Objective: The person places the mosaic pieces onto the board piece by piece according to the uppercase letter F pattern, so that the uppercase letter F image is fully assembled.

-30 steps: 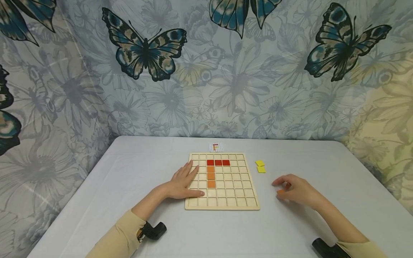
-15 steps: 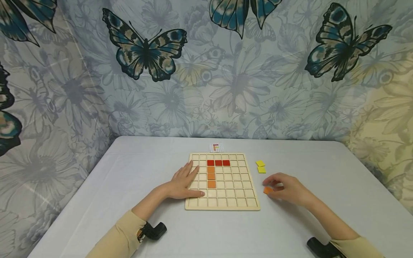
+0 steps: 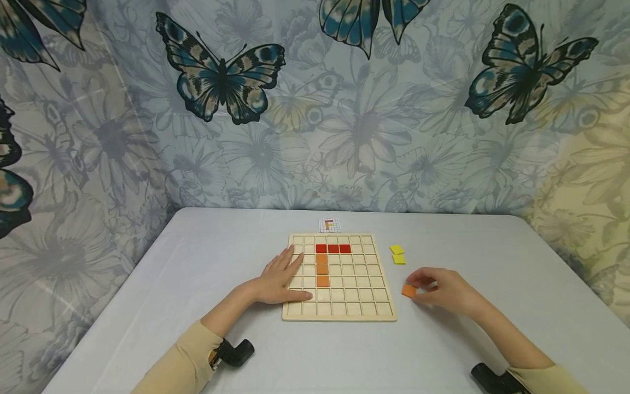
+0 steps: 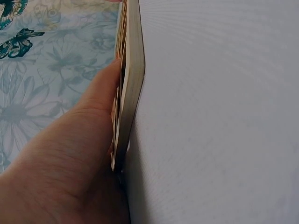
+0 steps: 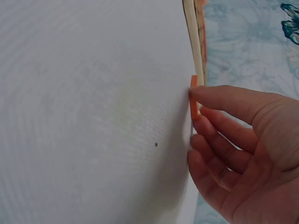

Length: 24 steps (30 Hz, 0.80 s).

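A wooden grid board [image 3: 354, 296] lies on the white table, with three red tiles [image 3: 333, 249] in a row and three orange tiles [image 3: 322, 268] in a column under the leftmost red one. My left hand [image 3: 278, 283] rests on the board's left side, fingers straight and spread; its thumb lies along the board edge in the left wrist view. To the right of the board, my right hand [image 3: 445, 290] holds a loose orange tile [image 3: 408, 290] at its edge. In the right wrist view, thumb and fingertips pinch this tile [image 5: 194, 106] close to the table.
Two yellow tiles [image 3: 398, 259] lie right of the board, beyond my right hand. A small printed pattern card [image 3: 329, 225] sits behind the board. The white table [image 3: 236, 230] meets a butterfly-patterned cloth backdrop [image 3: 361, 131] at its far edge.
My right hand has moved left toward the board with the orange tile, then shifted slightly back, and more of the tile now shows. The left hand has stayed put.
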Each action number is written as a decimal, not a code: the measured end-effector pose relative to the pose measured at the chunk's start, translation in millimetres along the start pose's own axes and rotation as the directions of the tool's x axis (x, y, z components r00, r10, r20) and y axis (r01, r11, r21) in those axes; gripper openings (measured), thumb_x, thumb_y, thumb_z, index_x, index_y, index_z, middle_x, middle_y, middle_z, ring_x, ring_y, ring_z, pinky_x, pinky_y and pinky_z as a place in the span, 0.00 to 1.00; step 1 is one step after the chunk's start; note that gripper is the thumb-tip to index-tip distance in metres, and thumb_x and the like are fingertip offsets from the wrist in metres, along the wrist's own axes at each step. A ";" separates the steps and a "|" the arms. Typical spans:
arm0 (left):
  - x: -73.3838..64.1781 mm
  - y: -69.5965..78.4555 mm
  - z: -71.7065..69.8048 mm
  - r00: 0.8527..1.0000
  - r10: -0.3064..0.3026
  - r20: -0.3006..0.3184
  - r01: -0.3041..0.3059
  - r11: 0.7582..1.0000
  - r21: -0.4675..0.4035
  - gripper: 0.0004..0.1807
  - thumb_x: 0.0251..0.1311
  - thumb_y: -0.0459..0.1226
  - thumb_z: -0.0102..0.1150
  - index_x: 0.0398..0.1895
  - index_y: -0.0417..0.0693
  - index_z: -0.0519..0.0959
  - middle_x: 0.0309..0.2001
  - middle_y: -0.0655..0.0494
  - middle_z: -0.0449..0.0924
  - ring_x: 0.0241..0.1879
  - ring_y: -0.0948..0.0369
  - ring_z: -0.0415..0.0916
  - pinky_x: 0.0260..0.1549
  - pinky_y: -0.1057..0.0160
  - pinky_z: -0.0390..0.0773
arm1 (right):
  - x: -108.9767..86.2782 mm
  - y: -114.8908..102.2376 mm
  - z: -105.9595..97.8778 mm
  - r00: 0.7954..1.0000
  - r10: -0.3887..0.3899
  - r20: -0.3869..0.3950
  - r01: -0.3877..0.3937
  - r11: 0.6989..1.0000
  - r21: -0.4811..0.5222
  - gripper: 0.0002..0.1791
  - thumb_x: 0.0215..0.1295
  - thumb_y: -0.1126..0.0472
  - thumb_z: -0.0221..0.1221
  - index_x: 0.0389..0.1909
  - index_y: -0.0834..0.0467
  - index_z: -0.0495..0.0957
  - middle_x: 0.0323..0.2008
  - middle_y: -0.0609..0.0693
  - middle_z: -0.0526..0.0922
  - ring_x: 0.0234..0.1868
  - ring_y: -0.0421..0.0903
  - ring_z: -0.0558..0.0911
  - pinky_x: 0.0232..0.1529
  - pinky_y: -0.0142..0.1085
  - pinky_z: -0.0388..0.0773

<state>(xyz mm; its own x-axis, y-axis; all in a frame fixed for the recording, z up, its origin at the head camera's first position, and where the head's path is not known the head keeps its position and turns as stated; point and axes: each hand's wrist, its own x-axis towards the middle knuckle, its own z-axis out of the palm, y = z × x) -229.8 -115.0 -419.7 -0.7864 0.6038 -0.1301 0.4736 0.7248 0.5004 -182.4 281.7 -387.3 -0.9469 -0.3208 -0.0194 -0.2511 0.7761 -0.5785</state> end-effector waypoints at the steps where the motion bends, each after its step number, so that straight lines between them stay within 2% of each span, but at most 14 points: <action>1: -0.1 -0.1 -0.1 1.000 0.002 -0.001 -0.002 1.000 0.001 0.55 0.61 0.63 0.54 0.79 0.45 0.39 0.77 0.41 0.25 0.75 0.47 0.25 0.70 0.43 0.35 | 0.1 0.0 0.6 1.000 0.001 -0.004 -0.001 1.000 -0.002 0.16 0.53 0.64 0.71 0.43 0.59 0.82 0.38 0.45 0.82 0.41 0.46 0.79 0.42 0.37 0.79; 18: 0.3 -0.1 0.7 1.000 -0.003 -0.007 0.003 1.000 -0.001 0.56 0.60 0.64 0.54 0.79 0.44 0.40 0.77 0.41 0.25 0.75 0.47 0.25 0.70 0.43 0.34 | 4.3 2.9 7.8 0.997 -0.022 -0.080 0.021 1.000 -0.016 0.13 0.52 0.63 0.72 0.39 0.56 0.83 0.36 0.43 0.83 0.38 0.44 0.78 0.39 0.35 0.79; 24: 0.2 1.0 -0.3 1.000 -0.004 -0.003 0.004 1.000 0.019 0.55 0.60 0.64 0.54 0.79 0.44 0.40 0.77 0.40 0.26 0.76 0.47 0.25 0.70 0.44 0.34 | 6.0 -0.3 9.2 0.997 0.008 -0.081 -0.006 1.000 0.015 0.14 0.53 0.60 0.72 0.40 0.58 0.83 0.34 0.44 0.82 0.37 0.43 0.79 0.37 0.33 0.78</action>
<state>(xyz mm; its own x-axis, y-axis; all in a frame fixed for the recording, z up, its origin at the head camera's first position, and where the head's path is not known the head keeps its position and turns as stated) -229.6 -114.3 -419.0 -0.7895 0.5999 -0.1298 0.4779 0.7335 0.4833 -186.2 274.5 -394.8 -0.9619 -0.2701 0.0421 -0.2420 0.7698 -0.5906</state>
